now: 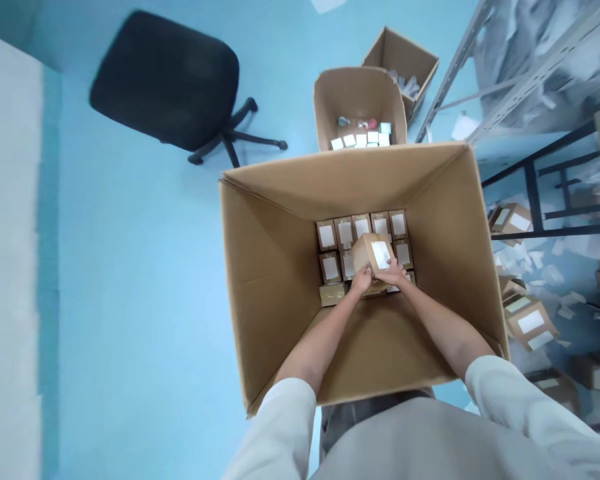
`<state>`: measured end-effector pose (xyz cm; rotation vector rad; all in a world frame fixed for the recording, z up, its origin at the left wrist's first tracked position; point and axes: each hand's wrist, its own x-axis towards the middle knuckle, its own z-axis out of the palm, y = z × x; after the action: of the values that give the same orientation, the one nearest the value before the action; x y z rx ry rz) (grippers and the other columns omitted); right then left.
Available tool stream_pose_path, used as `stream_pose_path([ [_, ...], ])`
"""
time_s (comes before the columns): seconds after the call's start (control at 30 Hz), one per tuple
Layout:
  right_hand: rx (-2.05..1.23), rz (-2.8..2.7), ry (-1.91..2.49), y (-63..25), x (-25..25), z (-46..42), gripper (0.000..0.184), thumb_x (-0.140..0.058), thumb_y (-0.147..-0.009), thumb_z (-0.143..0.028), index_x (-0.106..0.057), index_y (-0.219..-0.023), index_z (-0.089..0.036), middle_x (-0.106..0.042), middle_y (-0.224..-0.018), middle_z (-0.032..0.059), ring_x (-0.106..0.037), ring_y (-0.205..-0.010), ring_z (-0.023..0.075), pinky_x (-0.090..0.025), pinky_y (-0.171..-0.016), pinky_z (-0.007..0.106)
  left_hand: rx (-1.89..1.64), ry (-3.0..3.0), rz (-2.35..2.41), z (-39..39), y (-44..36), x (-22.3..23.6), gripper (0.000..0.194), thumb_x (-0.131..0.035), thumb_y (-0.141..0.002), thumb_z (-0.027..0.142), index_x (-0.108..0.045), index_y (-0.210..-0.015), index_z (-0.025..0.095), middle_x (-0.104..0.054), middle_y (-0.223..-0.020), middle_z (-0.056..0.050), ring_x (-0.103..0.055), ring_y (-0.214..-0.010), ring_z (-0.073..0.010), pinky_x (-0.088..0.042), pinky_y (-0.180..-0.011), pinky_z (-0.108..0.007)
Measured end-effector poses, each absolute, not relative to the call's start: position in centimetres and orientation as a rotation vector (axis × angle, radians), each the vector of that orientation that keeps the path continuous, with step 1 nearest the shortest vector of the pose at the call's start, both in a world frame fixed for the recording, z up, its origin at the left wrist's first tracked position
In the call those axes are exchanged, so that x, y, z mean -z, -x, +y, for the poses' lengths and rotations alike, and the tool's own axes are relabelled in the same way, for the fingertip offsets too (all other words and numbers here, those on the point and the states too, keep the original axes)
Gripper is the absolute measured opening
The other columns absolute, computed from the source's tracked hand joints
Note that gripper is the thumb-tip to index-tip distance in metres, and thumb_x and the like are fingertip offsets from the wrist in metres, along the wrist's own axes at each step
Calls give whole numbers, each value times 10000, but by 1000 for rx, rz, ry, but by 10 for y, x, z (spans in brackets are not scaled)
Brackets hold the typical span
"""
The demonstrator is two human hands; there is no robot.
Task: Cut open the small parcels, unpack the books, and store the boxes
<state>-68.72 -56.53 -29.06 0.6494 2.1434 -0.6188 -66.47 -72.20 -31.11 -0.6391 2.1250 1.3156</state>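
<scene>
Deep inside a large open cardboard carton (pixel 275 267), both of my hands grip one small cardboard box (pixel 363 250) with a white label on it. My left hand (pixel 361 280) is closed on its near left corner. On its near right side, my right hand (pixel 394 273) has its fingers around the edge. The held box is tilted above rows of similar small boxes (pixel 330 267) with white labels, packed on the carton's floor. A box lying at the near left of the rows (pixel 333 294) shows tape instead of a label. My hands and the held box hide part of the rows.
Beyond the carton stand an open box with small white items (pixel 360 100) and another open box (pixel 405 60). A black office chair (pixel 165 80) is at the far left. Metal shelving (pixel 530 67) and loose labelled boxes (pixel 530 321) are on the right.
</scene>
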Motion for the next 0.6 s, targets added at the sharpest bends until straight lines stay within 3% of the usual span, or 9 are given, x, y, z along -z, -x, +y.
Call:
stream_pose_path([
  [0.2, 997, 2258, -656, 667, 197, -567, 694, -860, -667, -494, -548, -1236, -248, -511, -1346, 100, -594, -1264, 271, -487, -1134, 378, -1246, 514, 2148, -735, 661, 211, 433, -567, -1038, 302, -706, -1437, 207, -781, -1386, -144, -729, -1306, -314, -536, -1155, -445],
  [0.43, 1259, 2429, -778, 632, 81, -555, 594, -780, -754, -428, -572, -1285, -263, -483, -1391, 101, -541, -1365, 276, -454, -1215, 406, -1358, 170, 2316, -729, 668, 90, 509, -530, -1042, 277, -654, -1534, 238, -753, -1450, -107, -702, -1339, -305, -516, -1175, -424],
  [0.6, 1425, 2647, -772, 614, 1, -524, 621, -787, -796, -428, -568, -1353, -263, -477, -1432, 121, -514, -1402, 289, -431, -1243, 422, -1447, -59, 2457, -691, 672, 2, 522, -476, -1080, 287, -617, -1581, 251, -711, -1517, -90, -661, -1394, -303, -486, -1203, -408],
])
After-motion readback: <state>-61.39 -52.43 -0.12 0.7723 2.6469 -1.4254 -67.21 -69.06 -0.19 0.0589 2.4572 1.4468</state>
